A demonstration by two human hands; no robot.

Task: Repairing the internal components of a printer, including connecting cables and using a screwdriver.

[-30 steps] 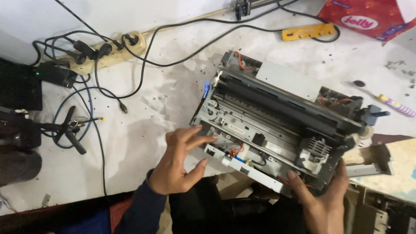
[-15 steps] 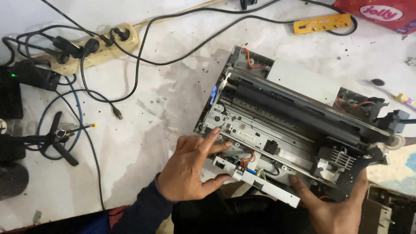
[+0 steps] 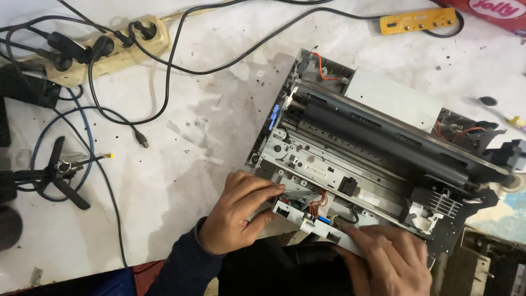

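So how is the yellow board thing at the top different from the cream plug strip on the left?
The yellow circuit board is small, thin and bright yellow; the cream power strip is longer, chunkier and pale. The power strip has black plugs pushed into its sockets; the yellow circuit board has only a row of little dots and nothing plugged in on top. Both lie on the white table, far from the hands, with black cables running by them.

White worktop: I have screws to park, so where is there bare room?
Free: the stained white worktop between the beige power strip, the opened grey printer chassis and the left hand. Crowded: the left edge, with black cables, and the near edge under the right hand.
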